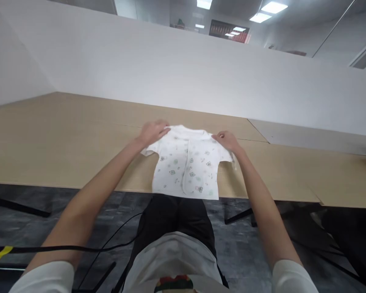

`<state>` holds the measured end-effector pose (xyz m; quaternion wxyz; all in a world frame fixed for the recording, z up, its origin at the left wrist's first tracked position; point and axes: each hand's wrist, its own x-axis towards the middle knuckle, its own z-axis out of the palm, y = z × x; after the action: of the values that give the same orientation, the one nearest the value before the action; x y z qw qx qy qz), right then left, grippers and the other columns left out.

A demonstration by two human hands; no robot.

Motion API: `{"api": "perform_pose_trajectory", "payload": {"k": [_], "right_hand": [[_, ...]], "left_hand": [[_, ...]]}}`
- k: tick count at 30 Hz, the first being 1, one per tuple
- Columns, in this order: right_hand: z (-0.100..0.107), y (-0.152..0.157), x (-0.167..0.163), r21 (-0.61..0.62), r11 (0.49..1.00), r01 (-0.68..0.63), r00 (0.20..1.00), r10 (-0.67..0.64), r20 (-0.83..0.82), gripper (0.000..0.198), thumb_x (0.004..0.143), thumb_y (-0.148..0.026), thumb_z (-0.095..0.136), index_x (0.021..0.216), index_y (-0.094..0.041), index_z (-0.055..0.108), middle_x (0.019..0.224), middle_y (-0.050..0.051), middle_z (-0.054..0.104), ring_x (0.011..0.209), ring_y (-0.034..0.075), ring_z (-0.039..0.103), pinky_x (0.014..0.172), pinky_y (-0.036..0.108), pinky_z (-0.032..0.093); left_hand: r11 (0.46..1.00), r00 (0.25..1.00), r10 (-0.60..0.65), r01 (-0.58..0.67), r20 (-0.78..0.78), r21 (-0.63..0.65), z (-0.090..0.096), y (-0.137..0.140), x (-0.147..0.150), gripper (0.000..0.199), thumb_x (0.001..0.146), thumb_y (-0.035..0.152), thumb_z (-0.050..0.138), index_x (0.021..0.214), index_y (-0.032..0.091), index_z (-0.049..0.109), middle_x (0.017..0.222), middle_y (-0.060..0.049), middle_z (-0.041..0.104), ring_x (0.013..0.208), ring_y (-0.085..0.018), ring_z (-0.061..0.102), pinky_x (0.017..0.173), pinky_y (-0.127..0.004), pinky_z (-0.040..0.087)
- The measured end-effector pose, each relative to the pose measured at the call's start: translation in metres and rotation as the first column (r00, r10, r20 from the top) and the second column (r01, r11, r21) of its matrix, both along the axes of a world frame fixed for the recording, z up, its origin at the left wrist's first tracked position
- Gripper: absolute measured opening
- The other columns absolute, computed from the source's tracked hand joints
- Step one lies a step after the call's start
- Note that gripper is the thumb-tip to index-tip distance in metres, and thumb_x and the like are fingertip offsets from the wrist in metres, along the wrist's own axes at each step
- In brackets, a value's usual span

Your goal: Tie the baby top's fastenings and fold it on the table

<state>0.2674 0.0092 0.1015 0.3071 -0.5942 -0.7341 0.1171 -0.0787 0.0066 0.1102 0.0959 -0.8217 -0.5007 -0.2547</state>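
A small white baby shirt (187, 162) with short sleeves and a scattered print is spread front up, its neckline away from me. Its lower hem reaches the table's near edge. My left hand (154, 132) grips the shirt at the left shoulder, thumb on top of the cloth. At the right shoulder my right hand (226, 140) pinches the fabric between thumb and fingers. Between the two hands the collar shows a shallow curve. The fingertips under the cloth are hidden.
The wooden table (64, 138) runs wide to both sides, with board seams at the right. A white partition (171, 69) stands along its back. Below the near edge are black table legs (238, 216) and a black cable (79, 247) at the left.
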Motion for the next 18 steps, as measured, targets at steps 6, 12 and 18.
{"api": "perform_pose_trajectory", "payload": {"k": [6,12,18], "right_hand": [[-0.067,0.027,0.003,-0.168,0.974,0.152,0.977,-0.122,0.176,0.036,0.077,-0.049,0.058,0.064,-0.016,0.065,0.066,0.005,0.064,0.064,0.015,0.055,0.057,0.024,0.037],[-0.070,0.015,0.063,-0.270,0.961,-0.066,0.997,0.050,-0.065,0.036,0.065,-0.044,0.073,0.085,-0.015,0.070,0.080,0.005,0.068,0.067,0.014,0.059,0.060,0.022,0.043],[-0.056,0.013,0.093,-0.272,0.959,-0.074,0.997,0.069,-0.029,0.037,0.068,-0.034,0.072,0.100,-0.015,0.067,0.075,0.003,0.065,0.064,0.013,0.058,0.059,0.024,0.044]], "left_hand": [[0.888,0.942,0.138,-0.254,-0.305,-0.382,-0.068,0.029,-0.007,0.052,0.088,0.056,0.040,0.125,0.023,0.055,0.107,-0.013,0.068,0.101,-0.029,0.062,0.086,-0.036,0.043],[0.780,0.992,0.123,-0.107,-0.016,-0.617,-0.071,0.032,-0.082,0.058,0.073,0.063,0.054,0.113,0.022,0.065,0.118,-0.008,0.066,0.105,-0.027,0.060,0.089,-0.030,0.044],[0.696,0.970,0.181,-0.012,0.159,-0.718,-0.051,0.018,-0.112,0.069,0.059,0.061,0.066,0.117,0.024,0.063,0.113,-0.005,0.068,0.101,-0.025,0.062,0.081,-0.027,0.049]]}}
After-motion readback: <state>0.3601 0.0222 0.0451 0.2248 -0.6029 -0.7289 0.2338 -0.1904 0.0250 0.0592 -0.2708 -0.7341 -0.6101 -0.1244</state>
